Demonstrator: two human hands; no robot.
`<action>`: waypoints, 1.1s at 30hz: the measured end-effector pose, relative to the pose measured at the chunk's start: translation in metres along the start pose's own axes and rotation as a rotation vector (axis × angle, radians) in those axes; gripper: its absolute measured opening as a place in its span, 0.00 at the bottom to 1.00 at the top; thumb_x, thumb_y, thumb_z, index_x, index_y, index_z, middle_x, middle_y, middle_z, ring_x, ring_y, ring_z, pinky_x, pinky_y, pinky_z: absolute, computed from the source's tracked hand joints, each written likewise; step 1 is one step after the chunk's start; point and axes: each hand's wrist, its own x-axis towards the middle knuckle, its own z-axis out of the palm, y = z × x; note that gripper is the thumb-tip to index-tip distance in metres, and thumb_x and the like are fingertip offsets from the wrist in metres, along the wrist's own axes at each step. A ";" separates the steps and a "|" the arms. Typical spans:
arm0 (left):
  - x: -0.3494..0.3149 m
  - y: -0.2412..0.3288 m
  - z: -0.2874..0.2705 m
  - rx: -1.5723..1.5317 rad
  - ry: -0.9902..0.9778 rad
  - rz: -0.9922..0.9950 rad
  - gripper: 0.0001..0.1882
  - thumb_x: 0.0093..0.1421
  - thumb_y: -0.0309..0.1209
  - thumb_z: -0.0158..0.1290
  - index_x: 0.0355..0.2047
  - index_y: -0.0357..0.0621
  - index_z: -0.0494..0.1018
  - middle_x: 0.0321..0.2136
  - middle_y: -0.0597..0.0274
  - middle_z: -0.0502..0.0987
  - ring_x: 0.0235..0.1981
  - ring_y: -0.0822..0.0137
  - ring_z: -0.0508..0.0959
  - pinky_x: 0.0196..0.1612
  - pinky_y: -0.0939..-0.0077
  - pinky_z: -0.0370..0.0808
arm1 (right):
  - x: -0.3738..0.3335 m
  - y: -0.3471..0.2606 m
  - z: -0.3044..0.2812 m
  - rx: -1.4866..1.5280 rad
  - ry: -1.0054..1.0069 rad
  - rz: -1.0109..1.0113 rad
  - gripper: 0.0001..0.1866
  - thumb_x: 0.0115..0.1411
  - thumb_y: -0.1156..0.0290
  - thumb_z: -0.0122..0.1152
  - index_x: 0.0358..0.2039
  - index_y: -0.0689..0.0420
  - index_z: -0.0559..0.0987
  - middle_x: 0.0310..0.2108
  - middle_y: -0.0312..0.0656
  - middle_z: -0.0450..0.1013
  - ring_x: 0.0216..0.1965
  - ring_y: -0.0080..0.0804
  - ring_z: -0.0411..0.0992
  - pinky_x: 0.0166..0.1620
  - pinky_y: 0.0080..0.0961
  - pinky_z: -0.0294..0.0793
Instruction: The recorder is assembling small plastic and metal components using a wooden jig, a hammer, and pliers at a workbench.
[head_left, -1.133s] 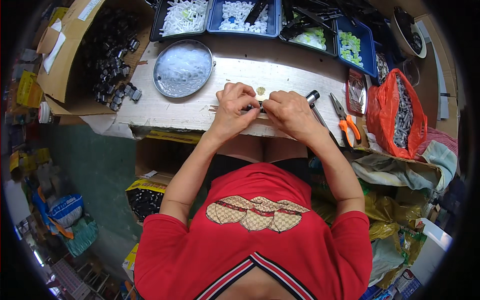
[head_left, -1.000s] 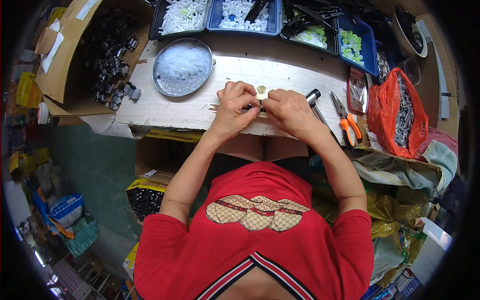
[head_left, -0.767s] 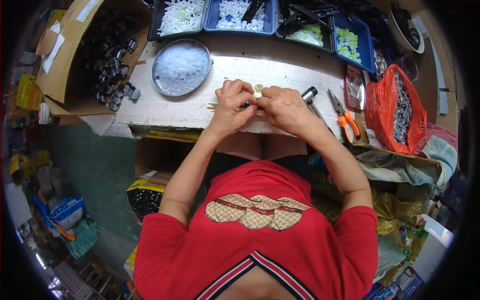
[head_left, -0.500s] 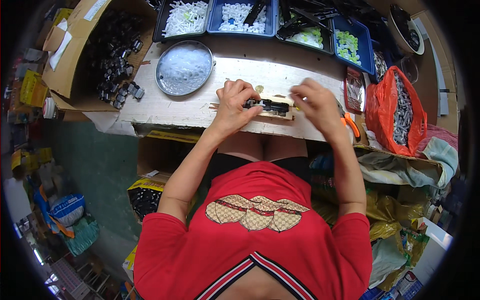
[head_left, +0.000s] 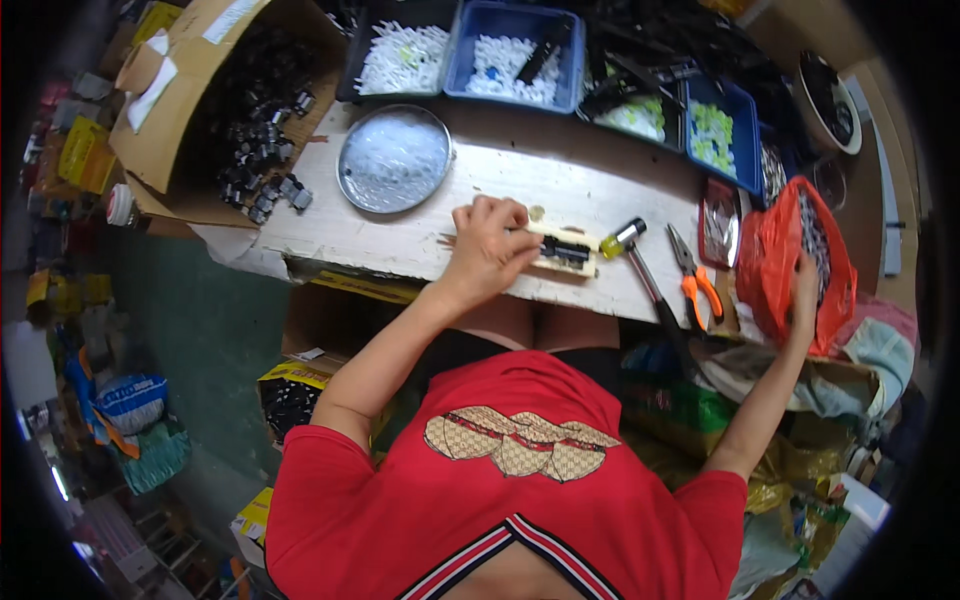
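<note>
On the bench in front of me a small black part [head_left: 566, 252] sits in a cream block [head_left: 590, 266]. My left hand [head_left: 490, 243] is closed at the left end of that part, thumb and fingers pinched together over it. Far to the right, my right hand [head_left: 804, 285] reaches into the mouth of a red plastic bag [head_left: 765, 270] that holds many small grey pieces [head_left: 815, 240]. Its fingertips are hidden among the bag and its contents. Just right of the block lies a hammer [head_left: 640, 262] with a yellow and black head. Pliers [head_left: 697, 282] with orange handles lie beyond it.
A round metal tin [head_left: 395, 160] stands at the back left, beside a cardboard box [head_left: 165, 130] of dark cubes. Blue bins [head_left: 574, 75] with white and green small parts line the back. A red tray [head_left: 720, 225] sits near the bag.
My right hand has left the right side of the block and moved right into the red bag. The hammer and pliers now show fully. My left hand stays at the black part.
</note>
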 end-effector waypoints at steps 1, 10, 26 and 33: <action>-0.001 0.003 -0.003 0.047 -0.012 0.019 0.08 0.44 0.33 0.59 0.28 0.52 0.77 0.33 0.69 0.69 0.40 0.65 0.64 0.43 0.67 0.54 | 0.002 0.013 0.019 0.015 0.023 -0.051 0.16 0.54 0.69 0.49 0.43 0.62 0.73 0.37 0.56 0.70 0.40 0.54 0.69 0.45 0.37 0.67; 0.096 -0.091 -0.081 0.325 0.331 -0.193 0.04 0.49 0.31 0.53 0.24 0.49 0.77 0.24 0.58 0.74 0.33 0.56 0.72 0.36 0.62 0.67 | -0.005 -0.050 -0.026 -0.013 -0.057 0.172 0.15 0.54 0.69 0.51 0.41 0.62 0.74 0.35 0.57 0.71 0.39 0.54 0.69 0.42 0.39 0.67; 0.169 -0.193 -0.100 0.372 -0.024 -0.341 0.15 0.40 0.31 0.58 0.31 0.39 0.76 0.24 0.51 0.77 0.27 0.59 0.78 0.33 0.69 0.73 | 0.000 -0.027 -0.027 0.537 0.004 0.371 0.06 0.49 0.74 0.57 0.25 0.63 0.72 0.19 0.34 0.64 0.23 0.20 0.61 0.28 0.17 0.63; 0.143 -0.169 -0.128 -0.484 0.114 -0.664 0.08 0.50 0.29 0.50 0.27 0.38 0.75 0.17 0.67 0.71 0.14 0.75 0.69 0.16 0.80 0.66 | -0.014 -0.032 -0.024 0.201 -0.062 0.240 0.13 0.47 0.74 0.53 0.34 0.65 0.74 0.28 0.51 0.72 0.32 0.43 0.71 0.38 0.31 0.68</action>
